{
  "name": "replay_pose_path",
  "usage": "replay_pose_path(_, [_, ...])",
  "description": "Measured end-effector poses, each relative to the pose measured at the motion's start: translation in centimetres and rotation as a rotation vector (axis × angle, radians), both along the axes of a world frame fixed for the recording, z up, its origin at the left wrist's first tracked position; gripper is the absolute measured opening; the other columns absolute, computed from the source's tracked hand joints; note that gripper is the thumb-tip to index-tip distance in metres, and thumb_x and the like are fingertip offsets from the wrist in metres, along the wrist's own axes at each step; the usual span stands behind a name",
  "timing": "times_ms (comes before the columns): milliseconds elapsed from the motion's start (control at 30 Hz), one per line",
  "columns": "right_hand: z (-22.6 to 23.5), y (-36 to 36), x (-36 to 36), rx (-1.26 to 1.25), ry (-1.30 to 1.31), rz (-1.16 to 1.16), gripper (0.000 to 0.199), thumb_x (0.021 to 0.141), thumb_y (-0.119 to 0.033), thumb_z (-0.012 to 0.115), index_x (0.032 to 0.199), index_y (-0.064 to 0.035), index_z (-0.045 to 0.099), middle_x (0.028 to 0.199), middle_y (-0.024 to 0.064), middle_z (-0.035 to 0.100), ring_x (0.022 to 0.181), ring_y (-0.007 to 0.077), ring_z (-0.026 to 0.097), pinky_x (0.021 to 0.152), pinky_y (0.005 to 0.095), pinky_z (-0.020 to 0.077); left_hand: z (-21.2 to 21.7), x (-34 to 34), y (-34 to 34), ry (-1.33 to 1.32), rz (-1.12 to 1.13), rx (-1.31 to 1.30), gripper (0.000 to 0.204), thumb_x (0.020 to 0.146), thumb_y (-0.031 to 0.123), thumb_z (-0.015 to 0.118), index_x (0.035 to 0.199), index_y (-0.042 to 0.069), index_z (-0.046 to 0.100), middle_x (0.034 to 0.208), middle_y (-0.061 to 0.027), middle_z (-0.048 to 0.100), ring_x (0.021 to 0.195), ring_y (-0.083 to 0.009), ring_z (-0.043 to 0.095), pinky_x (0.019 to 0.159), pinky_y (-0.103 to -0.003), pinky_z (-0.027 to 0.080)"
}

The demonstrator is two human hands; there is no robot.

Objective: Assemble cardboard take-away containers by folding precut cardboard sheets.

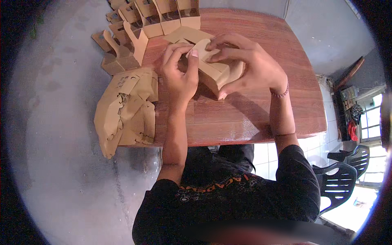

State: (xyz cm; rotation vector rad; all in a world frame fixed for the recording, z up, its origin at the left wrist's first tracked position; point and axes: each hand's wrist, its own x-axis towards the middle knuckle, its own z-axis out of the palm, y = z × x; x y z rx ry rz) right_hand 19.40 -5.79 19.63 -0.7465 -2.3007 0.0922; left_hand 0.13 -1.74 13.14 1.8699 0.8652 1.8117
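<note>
Between my hands is a brown cardboard box (215, 74), partly folded, its flaps standing loose above the reddish wooden table (253, 110). My left hand (179, 67) grips the box at its left side, thumb and fingers curled on the edge. From the right, my right hand (249, 61) spans it, fingertips on the upper flaps and thumb at the near lower corner. Part of the box's far side is covered by my fingers.
Flat cardboard blanks (130, 108) lie stacked at the table's left edge. Several folded open boxes with handles (163, 20) stand in a row at the far left. Black plastic chairs (339, 179) are on the tiled floor to the right. A grey wall borders the left.
</note>
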Motion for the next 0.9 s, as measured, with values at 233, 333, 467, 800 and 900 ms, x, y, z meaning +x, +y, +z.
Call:
replay_pose_path(233, [-0.2, -1.5, -2.1, 0.053, -0.044, -0.266, 0.049, 0.069, -0.037, 0.08, 0.101, -0.0028, 0.064, 0.115, 0.016, 0.059, 0.106, 0.0383, 0.059, 0.088, 0.045, 0.0518, -0.5, -0.3, 0.1, -0.011, -0.018, -0.012, 0.013, 0.088, 0.008, 0.064, 0.096, -0.002, 0.068, 0.101, -0.0117, 0.063, 0.1, -0.0255, 0.06, 0.089, -0.036, 0.046])
replay_pose_path(333, [-0.5, -0.6, -1.4, 0.071, -0.006, -0.241, 0.046, 0.069, -0.035, 0.079, 0.1, -0.0034, 0.064, 0.11, 0.0157, 0.061, 0.099, 0.038, 0.062, 0.083, 0.0442, 0.0535, -0.9, -1.6, 0.5, 0.058, 0.13, 0.099, 0.017, 0.087, 0.009, 0.064, 0.1, -0.001, 0.068, 0.11, -0.0123, 0.06, 0.109, -0.0271, 0.056, 0.096, -0.039, 0.043])
replay_pose_path(467, [-0.5, 0.0, -1.0, 0.063, 0.002, -0.224, 0.045, 0.069, -0.034, 0.079, 0.099, -0.0039, 0.065, 0.105, 0.0143, 0.063, 0.092, 0.0371, 0.064, 0.078, 0.0431, 0.0546, -1.7, -3.9, 1.6, -0.038, 0.109, 0.049, 0.023, 0.084, 0.009, 0.067, 0.106, 0.002, 0.069, 0.116, -0.0118, 0.058, 0.116, -0.0286, 0.053, 0.102, -0.041, 0.041])
replay_pose_path(800, [-0.6, 0.2, -0.6, 0.203, 0.006, -0.124, 0.04, 0.062, -0.027, 0.082, 0.094, -0.0059, 0.07, 0.102, 0.0133, 0.066, 0.091, 0.0337, 0.066, 0.078, 0.0404, 0.056, -1.7, -7.0, 1.3, 0.27, 0.002, 0.074, 0.032, 0.078, -0.001, 0.071, 0.11, 0.003, 0.068, 0.118, -0.0119, 0.064, 0.111, -0.0237, 0.063, 0.093, -0.035, 0.05])
replay_pose_path(900, [-0.1, -0.2, -0.8, 0.22, 0.003, -0.088, 0.039, 0.062, -0.027, 0.082, 0.092, -0.006, 0.07, 0.101, 0.0131, 0.066, 0.091, 0.0331, 0.066, 0.078, 0.0408, 0.0562, -1.6, -6.9, 1.5, 0.298, 0.038, 0.171, 0.03, 0.078, -0.002, 0.069, 0.108, 0.003, 0.07, 0.113, -0.0118, 0.067, 0.105, -0.0251, 0.066, 0.089, -0.034, 0.053])
